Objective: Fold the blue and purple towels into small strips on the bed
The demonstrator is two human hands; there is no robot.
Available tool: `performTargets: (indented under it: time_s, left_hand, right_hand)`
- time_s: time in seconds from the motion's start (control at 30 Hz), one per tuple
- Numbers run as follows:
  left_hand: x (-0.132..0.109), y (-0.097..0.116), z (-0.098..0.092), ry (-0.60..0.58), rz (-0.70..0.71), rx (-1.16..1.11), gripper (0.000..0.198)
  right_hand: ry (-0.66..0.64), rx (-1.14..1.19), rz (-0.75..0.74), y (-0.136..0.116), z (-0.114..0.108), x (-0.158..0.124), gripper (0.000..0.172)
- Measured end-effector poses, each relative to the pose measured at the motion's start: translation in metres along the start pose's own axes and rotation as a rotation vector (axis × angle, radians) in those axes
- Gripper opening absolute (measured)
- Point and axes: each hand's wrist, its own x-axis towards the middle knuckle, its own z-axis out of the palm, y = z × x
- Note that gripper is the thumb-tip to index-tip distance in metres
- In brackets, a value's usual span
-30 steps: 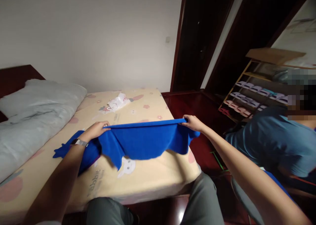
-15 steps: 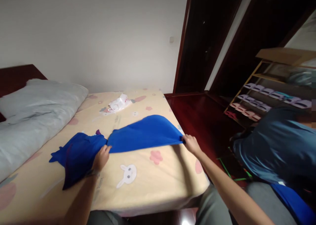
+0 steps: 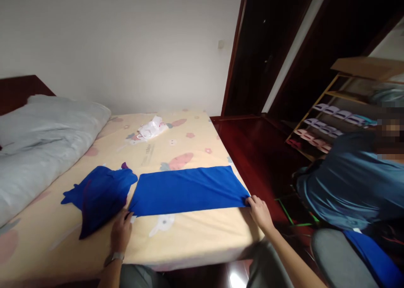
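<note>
A blue cloth (image 3: 186, 190) lies flat as a long folded strip across the near part of the bed (image 3: 202, 233). My left hand (image 3: 121, 233) pinches its near left corner. At the near right corner, by the bed's edge, my right hand (image 3: 260, 211) grips the cloth. A second blue garment (image 3: 97, 195) lies crumpled just left of the strip, beside my left hand.
A grey duvet (image 3: 41, 136) covers the bed's left side. A white plastic bag (image 3: 151, 129) lies at the far end. Right of the bed sits another person in a blue shirt (image 3: 350, 182), in front of a shoe rack (image 3: 334, 124). A dark doorway (image 3: 261, 48) stands beyond.
The cloth was held up stretched between my hands, then swung forward and down. It now lies flat on the bed, and both hands have come back to its near corners.
</note>
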Motion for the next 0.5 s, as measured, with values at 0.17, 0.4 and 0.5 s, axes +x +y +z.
performTargets:
  time_s: [0.17,0.4,0.5]
  left_hand:
    - [-0.064,-0.017,-0.004,-0.069,-0.001,-0.072,0.039]
    - [-0.080,-0.018,-0.012,-0.135,-0.034,-0.209,0.040]
    - [-0.087,-0.012,-0.016,-0.105,-0.108,-0.236,0.040]
  right_hand:
    - [0.033,-0.067,0.005,0.002,0.001,-0.052,0.025]
    - [-0.055,0.086,0.058,0.018,0.021,-0.091,0.025]
    - [-0.062,0.258,0.174,0.028,0.023,-0.079,0.024]
